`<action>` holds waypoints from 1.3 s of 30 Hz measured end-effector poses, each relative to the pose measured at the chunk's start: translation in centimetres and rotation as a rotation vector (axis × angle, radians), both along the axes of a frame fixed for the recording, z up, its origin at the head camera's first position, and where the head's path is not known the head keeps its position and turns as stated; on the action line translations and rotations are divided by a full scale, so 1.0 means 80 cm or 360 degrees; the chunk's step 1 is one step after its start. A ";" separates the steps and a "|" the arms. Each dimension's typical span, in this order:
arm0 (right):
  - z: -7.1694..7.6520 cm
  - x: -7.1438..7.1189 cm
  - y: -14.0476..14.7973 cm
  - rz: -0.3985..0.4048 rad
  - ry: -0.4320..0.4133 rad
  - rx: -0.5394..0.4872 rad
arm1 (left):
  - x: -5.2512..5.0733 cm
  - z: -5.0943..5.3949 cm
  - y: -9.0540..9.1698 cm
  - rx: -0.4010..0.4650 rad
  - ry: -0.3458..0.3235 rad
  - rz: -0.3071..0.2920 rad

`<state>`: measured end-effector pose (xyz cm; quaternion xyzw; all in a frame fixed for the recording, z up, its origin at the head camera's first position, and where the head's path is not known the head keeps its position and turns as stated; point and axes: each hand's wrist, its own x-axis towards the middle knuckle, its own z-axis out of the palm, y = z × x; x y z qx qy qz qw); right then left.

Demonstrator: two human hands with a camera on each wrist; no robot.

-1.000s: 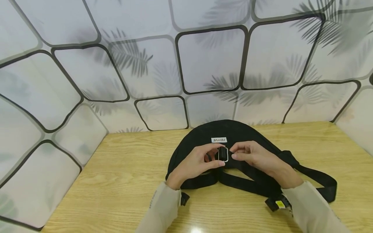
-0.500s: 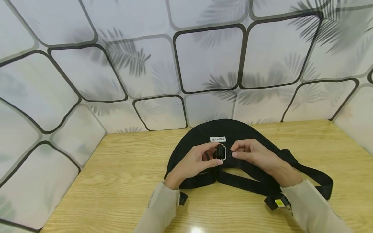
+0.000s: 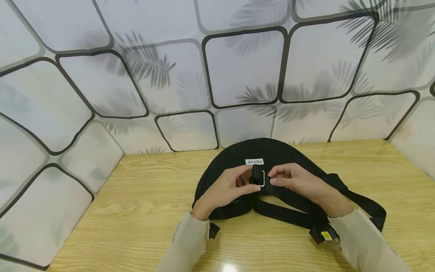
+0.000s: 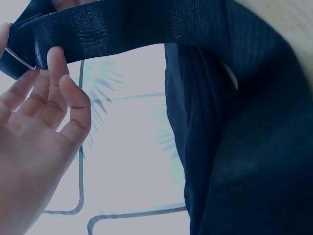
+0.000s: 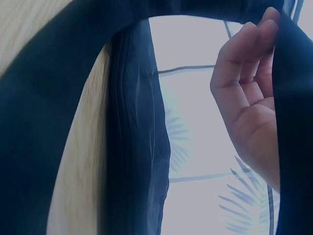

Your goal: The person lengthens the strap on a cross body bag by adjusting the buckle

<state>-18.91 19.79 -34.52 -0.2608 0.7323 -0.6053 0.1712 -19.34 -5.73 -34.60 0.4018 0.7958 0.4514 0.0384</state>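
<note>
A black half-moon bag (image 3: 265, 149) with a small white label (image 3: 254, 161) lies on the table. Above its front, my left hand (image 3: 225, 190) pinches a silver metal strap ring (image 3: 263, 179) together with the black webbing strap (image 4: 132, 29) folded through it. Close by on the right, my right hand (image 3: 300, 183) pinches the strap between thumb and fingers. In the right wrist view the strap (image 5: 195, 7) runs across to those fingertips. Part of the ring is hidden behind the folded webbing and the left fingers.
A black clip (image 3: 213, 230) lies beside the left sleeve. Another black buckle with a yellow sticker (image 3: 323, 235) is next to the right sleeve. A strap loop (image 3: 368, 206) spreads over the wooden table (image 3: 146, 196) at right. Patterned panels (image 3: 244, 71) stand behind.
The folded webbing at the ring has turned and now covers more of the ring's left side. The strap loop at far right has drawn in slightly leftward. Both hands stay nearly in place.
</note>
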 end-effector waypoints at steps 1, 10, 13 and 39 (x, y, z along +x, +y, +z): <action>0.000 0.000 0.001 0.0000 -0.0001 0.0014 | 0.000 0.001 -0.002 -0.0002 0.0004 0.0021; -0.002 -0.002 0.003 0.0024 0.0092 -0.0007 | 0.001 -0.001 0.001 0.0037 -0.0053 0.0009; -0.002 -0.001 0.001 0.0069 0.0114 -0.0056 | 0.001 -0.008 0.010 0.0008 -0.0090 -0.0063; -0.002 -0.002 0.004 0.0049 0.0147 -0.0014 | 0.002 -0.008 0.011 -0.0008 -0.0074 -0.0080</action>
